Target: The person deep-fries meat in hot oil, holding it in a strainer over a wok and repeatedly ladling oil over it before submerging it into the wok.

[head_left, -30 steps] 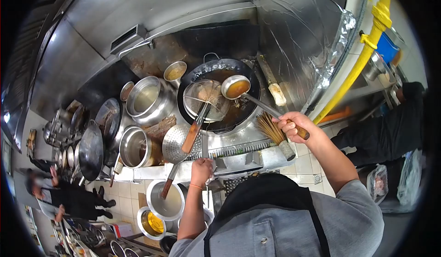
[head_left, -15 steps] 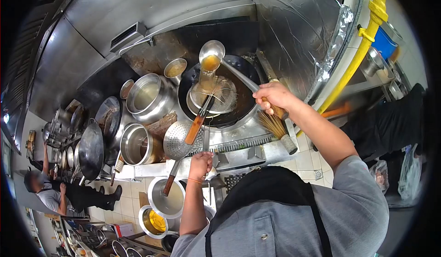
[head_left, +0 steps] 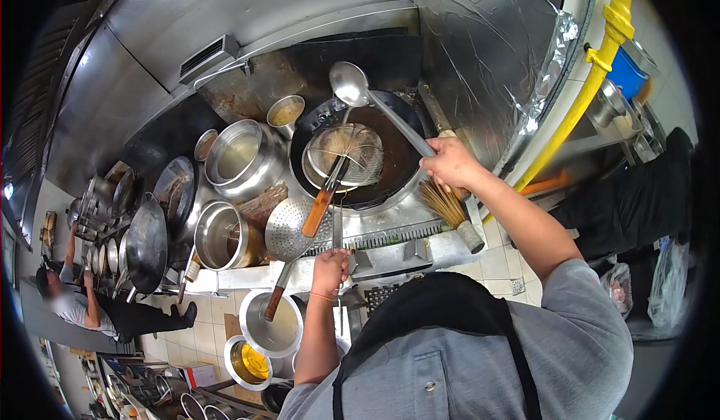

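My right hand (head_left: 448, 163) is closed around the handle of a steel ladle (head_left: 349, 82). The ladle's bowl is tipped over the wok (head_left: 401, 131), and a thin trickle runs from it onto a round wire-mesh strainer (head_left: 360, 148). That strainer's wooden handle (head_left: 321, 208) points back toward me. My left hand (head_left: 330, 271) is wrapped round a metal handle (head_left: 337, 229) that leads up to the strainer area; its far end is hidden. Beside that hand lies a perforated skimmer (head_left: 289, 229) with a wooden grip. Dark liquid shows inside the wok.
Left of the wok stand a large steel pot (head_left: 236, 157), a smaller pot (head_left: 221, 234) and a cup of yellowish contents (head_left: 286, 112). A bamboo brush (head_left: 448, 206) lies at right. Below are a white-rimmed pot (head_left: 274, 326) and a yellow-filled pot (head_left: 251, 361). Another person (head_left: 90, 304) stands far left.
The ladle, which held and poured amber liquid, now looks nearly drained, its bowl slightly higher and the stream thinned to a trickle. My left hand stays put. The other person has shifted posture.
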Action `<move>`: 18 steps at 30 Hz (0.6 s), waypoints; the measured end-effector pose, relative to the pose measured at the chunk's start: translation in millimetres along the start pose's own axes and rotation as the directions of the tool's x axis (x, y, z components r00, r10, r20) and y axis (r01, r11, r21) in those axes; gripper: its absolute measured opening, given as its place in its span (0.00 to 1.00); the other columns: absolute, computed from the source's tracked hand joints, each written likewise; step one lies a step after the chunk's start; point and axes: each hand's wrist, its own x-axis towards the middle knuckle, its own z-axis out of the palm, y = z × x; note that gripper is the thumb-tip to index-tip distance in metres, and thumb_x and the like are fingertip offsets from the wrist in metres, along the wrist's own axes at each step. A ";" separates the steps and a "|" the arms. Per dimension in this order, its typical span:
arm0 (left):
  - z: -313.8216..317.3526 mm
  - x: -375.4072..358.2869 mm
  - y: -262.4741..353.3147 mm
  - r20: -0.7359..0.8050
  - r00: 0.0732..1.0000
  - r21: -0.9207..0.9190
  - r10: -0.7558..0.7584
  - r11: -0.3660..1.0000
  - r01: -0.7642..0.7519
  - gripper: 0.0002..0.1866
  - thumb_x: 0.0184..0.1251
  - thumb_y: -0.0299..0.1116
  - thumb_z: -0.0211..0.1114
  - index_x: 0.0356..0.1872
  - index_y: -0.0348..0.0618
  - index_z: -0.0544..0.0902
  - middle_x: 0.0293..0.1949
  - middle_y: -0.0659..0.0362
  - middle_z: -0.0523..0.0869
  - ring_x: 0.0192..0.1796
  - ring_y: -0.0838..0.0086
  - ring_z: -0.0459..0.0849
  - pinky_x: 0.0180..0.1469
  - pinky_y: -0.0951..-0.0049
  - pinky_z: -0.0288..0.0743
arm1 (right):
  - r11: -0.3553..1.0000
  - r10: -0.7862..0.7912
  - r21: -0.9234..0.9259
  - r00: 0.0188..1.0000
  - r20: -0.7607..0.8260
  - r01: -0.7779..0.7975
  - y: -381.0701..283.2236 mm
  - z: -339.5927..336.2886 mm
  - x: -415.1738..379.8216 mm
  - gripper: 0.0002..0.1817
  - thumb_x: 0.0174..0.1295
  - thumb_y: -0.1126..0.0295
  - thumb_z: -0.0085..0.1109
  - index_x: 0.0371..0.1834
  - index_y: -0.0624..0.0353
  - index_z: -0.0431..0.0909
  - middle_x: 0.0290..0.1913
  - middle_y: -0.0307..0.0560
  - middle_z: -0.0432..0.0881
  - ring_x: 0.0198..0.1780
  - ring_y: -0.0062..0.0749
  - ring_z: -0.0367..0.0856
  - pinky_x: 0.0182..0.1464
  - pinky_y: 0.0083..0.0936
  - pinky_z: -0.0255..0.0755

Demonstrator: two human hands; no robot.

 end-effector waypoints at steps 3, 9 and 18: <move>1.9 0.4 0.9 0.016 1.000 0.013 -0.001 1.000 0.000 0.07 0.66 0.28 0.51 0.32 0.35 0.75 0.16 0.65 0.69 0.11 0.82 0.61 0.12 0.81 0.54 | 0.962 -0.107 -0.266 0.986 -0.131 0.069 47.4 6.2 16.3 0.11 0.48 0.71 0.56 0.29 0.70 0.77 0.25 0.59 0.79 0.26 0.45 0.80 0.33 0.35 0.74; 3.0 -0.3 -1.2 -0.003 1.000 0.055 -0.002 0.999 0.002 0.08 0.68 0.29 0.51 0.33 0.35 0.75 0.16 0.65 0.69 0.11 0.82 0.62 0.12 0.81 0.54 | 0.855 -0.166 -0.515 0.972 -0.167 0.058 102.6 11.1 7.5 0.09 0.51 0.72 0.54 0.29 0.69 0.74 0.24 0.58 0.79 0.28 0.45 0.80 0.33 0.37 0.73; 11.6 -0.2 -1.2 -0.051 0.998 0.045 0.042 0.998 -0.039 0.08 0.64 0.27 0.50 0.32 0.33 0.75 0.16 0.64 0.70 0.12 0.81 0.64 0.13 0.80 0.56 | 0.119 0.329 0.764 0.751 0.572 -0.634 54.5 -48.1 -34.5 0.06 0.59 0.77 0.49 0.38 0.67 0.68 0.18 0.36 0.67 0.12 0.12 0.63 0.10 0.10 0.55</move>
